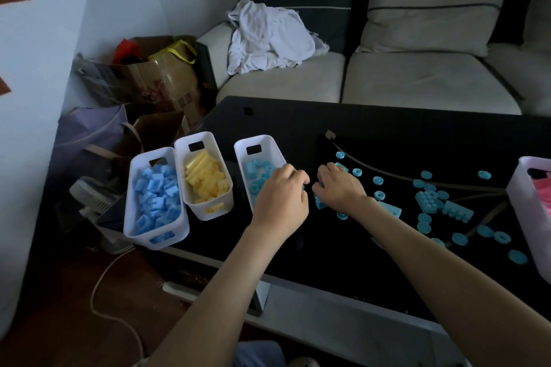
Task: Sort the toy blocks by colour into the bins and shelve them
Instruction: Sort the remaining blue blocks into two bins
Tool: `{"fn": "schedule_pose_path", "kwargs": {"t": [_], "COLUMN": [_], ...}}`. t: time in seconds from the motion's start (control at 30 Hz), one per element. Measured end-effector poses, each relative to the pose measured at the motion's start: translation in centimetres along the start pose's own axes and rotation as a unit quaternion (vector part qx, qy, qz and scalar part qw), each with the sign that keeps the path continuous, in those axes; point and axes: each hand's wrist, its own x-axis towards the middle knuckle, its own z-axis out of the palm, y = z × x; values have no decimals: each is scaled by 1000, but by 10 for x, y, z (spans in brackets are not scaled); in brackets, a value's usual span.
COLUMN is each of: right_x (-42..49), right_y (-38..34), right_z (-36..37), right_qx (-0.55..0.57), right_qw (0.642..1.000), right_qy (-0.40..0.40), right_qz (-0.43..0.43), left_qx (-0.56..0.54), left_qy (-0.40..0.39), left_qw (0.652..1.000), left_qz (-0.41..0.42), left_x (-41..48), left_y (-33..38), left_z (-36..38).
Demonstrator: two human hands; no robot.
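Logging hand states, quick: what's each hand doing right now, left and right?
Left hand: fingers curled by the teal bin; whether it holds a block cannot be told.
Right hand: closed round teal blocks on the table.

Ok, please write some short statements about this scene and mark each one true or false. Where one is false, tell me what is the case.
1. The yellow blocks lie in the middle one of the three white bins on the left. True.
2. The loose pieces on the table are yellow. False: they are turquoise.
3. The bin at the right edge holds pink pieces. True.
4. The white cloth lies on the table. False: it lies on the sofa.
5. The right hand reaches into the blue-block bin. False: it is on the table, with its fingers curled on some of the loose pieces.
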Motion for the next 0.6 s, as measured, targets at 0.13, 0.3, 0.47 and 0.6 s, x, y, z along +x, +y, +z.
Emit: {"fn": "schedule_pose_path", "kwargs": {"t": [0.13,0.3,0.47,0.6], "right_x": [-1,0,-2,-7], "right_y": [0,0,-2,-2], "right_z": [0,2,4,4], "right_qx": [-8,-37,-27,28], "right_qw": [1000,999,999,996], "right_qy": [9,13,24,85], "right_qz": [0,-10,8,19], "left_qx": [-8,-4,-5,-9], "left_qy": [17,14,19,39], "left_qw": [999,999,999,998], "left_qz": [-42,-45,-45,-55], "left_x": [0,0,0,0], "left_y": [2,2,-1,-3], "left_z": [1,5,4,3]}}
